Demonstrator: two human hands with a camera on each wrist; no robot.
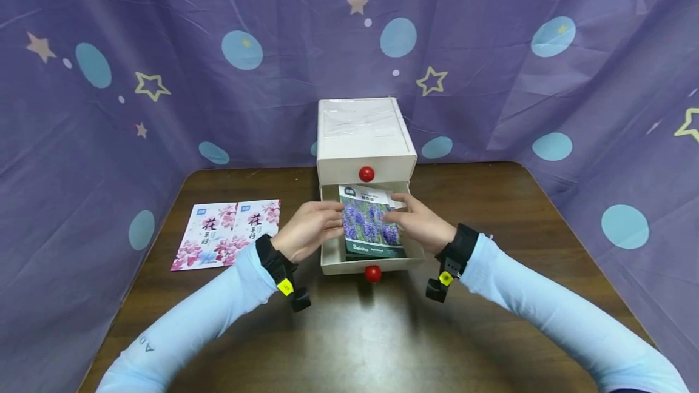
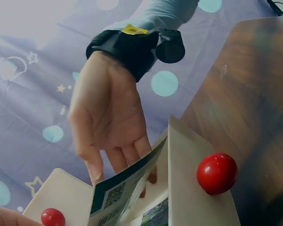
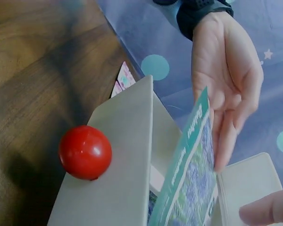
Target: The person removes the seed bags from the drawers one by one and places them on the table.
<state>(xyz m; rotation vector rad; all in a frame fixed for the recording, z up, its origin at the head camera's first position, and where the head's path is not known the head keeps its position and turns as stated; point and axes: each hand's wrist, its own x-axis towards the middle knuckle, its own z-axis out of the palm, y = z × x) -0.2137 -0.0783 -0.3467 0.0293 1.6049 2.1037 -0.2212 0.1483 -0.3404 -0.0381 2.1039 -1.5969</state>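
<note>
A lavender seed packet (image 1: 371, 223) with a purple flower picture lies tilted over the pulled-out lower drawer (image 1: 349, 267). My left hand (image 1: 311, 226) holds its left edge, thumb near the face and fingers partly behind it in the right wrist view. On the opposite edge my right hand (image 1: 423, 221) grips the packet. In the left wrist view the right hand (image 2: 108, 108) has fingertips showing below the packet's underside, where a printed code (image 2: 114, 195) is visible. Another packet (image 2: 156, 215) with a similar picture shows beneath, inside the drawer.
The white drawer box (image 1: 360, 129) stands at the table's back, its upper drawer closed. Red round knobs (image 1: 373, 273) stick out in front. Two pink-flowered white packets (image 1: 210, 235) lie side by side on the left of the brown table (image 1: 349, 338). A purple curtain (image 1: 306, 35) hangs behind.
</note>
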